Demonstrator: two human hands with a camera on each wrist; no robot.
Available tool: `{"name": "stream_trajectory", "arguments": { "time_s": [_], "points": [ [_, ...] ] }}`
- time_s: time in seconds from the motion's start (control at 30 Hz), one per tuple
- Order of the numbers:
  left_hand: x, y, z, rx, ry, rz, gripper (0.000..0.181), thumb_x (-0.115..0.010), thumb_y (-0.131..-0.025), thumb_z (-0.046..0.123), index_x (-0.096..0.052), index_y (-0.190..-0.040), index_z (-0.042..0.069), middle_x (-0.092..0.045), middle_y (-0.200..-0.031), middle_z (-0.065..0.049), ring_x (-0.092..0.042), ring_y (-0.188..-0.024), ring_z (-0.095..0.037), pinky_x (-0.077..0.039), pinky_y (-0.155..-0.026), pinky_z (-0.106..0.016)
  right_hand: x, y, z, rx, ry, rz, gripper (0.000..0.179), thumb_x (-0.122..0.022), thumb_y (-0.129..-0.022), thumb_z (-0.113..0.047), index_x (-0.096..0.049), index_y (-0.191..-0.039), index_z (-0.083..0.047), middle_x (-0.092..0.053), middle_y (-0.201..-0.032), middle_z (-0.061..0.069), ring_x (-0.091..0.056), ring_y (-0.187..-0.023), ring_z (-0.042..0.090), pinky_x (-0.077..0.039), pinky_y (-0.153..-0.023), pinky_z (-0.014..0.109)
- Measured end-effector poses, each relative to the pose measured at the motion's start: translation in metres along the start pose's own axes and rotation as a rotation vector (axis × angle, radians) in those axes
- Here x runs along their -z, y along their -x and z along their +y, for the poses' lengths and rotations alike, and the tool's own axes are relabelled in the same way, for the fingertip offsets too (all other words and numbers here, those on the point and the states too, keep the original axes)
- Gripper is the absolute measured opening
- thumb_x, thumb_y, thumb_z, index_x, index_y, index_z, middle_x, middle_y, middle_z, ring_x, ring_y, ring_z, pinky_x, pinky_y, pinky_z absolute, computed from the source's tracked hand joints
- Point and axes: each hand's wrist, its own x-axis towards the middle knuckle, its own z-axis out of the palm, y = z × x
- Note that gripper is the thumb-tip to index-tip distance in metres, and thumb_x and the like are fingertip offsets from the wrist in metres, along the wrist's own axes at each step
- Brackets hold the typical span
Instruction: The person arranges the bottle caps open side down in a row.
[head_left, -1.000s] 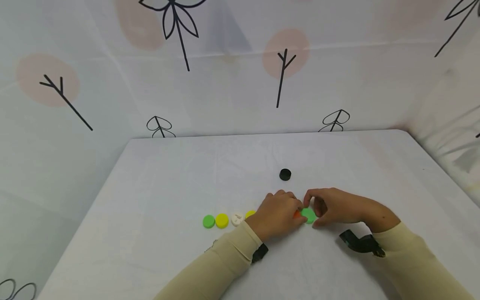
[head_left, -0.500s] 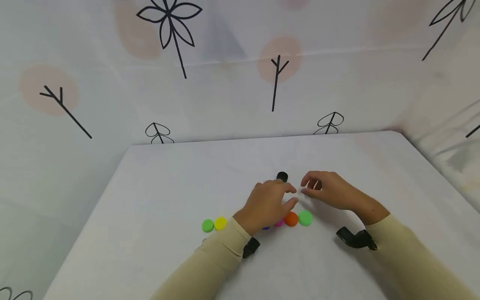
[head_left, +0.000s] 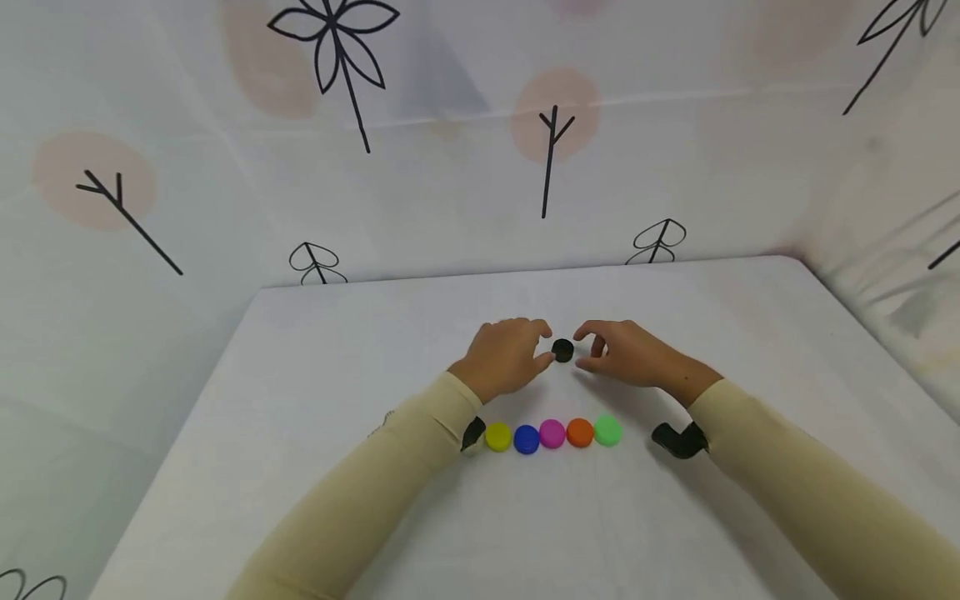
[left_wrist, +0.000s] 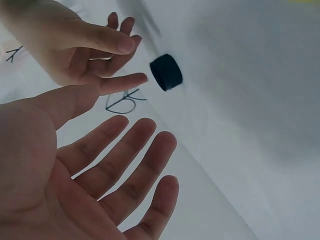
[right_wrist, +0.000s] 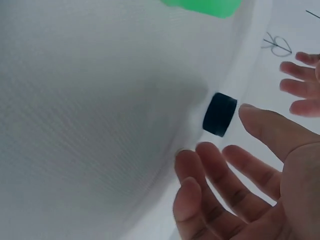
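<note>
A small black bottle cap (head_left: pixel 562 350) stands on the white table, between my two hands. My left hand (head_left: pixel 504 357) is just left of it, fingers relaxed and spread, with the thumb tip right at the cap's edge in the head view. From the other side my right hand (head_left: pixel 628 353) faces it, thumb and fingers loosely bent and a small gap before the cap. The left wrist view shows bare left fingers (left_wrist: pixel 162 145) holding nothing. In the right wrist view the black cap (right_wrist: pixel 220 114) sits just past the right thumb.
Nearer me runs a row of coloured caps: yellow (head_left: pixel 498 437), blue (head_left: pixel 527 439), pink (head_left: pixel 552 433), orange (head_left: pixel 580 432) and green (head_left: pixel 607 430). My left sleeve (head_left: pixel 390 475) covers the row's left end. A patterned cloth (head_left: pixel 450 183) hangs behind the table.
Both hands have left the green and orange caps at the row's right end and moved away from me to either side of the black cap. The row's right end is uncovered now.
</note>
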Motion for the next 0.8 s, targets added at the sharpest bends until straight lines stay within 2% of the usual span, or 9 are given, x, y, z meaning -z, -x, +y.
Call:
{"name": "stream_trajectory", "arguments": {
  "time_s": [0.17,0.33,0.63,0.8],
  "points": [
    [-0.002,-0.015,-0.004,0.046,0.034,-0.064,0.041,-0.062,-0.099,0.034,-0.06,-0.135,0.015,-0.071,-0.121,0.0,-0.065,-0.111,-0.015,-0.053,-0.096,-0.039,-0.004,-0.011,0.001,-0.007,-0.026,-0.003,0.049,-0.075,-0.09,-0.022,-0.057,-0.132,-0.003,-0.07,-0.095,0.009,-0.063,-0.083,0.02,-0.057,-0.078,0.034],
    [-0.005,-0.028,-0.004,0.065,0.032,-0.097,0.041,-0.063,-0.099,0.033,-0.061,-0.135,0.014,-0.068,-0.13,-0.001,-0.063,-0.119,-0.019,-0.051,-0.101,-0.043,-0.006,-0.019,0.001,-0.014,-0.048,-0.001,0.048,-0.076,-0.089,-0.019,-0.058,-0.131,-0.002,-0.07,-0.095,0.01,-0.063,-0.084,0.02,-0.058,-0.078,0.033],
    [-0.012,-0.039,-0.007,0.095,0.013,-0.156,0.039,-0.064,-0.099,0.033,-0.063,-0.133,0.013,-0.069,-0.129,-0.001,-0.065,-0.115,-0.02,-0.051,-0.1,-0.045,-0.009,-0.026,0.0,-0.053,-0.064,-0.014,0.041,-0.076,-0.089,-0.017,-0.063,-0.125,-0.003,-0.069,-0.094,0.01,-0.062,-0.087,0.022,-0.057,-0.08,0.033],
    [-0.017,-0.044,-0.009,0.084,-0.015,-0.156,0.037,-0.064,-0.098,0.033,-0.066,-0.13,0.013,-0.071,-0.125,0.0,-0.066,-0.112,-0.018,-0.053,-0.097,-0.043,-0.008,-0.027,-0.001,-0.046,-0.059,-0.021,0.036,-0.076,-0.089,-0.015,-0.065,-0.121,-0.003,-0.068,-0.092,0.009,-0.061,-0.085,0.021,-0.056,-0.079,0.033]
  ]
}}
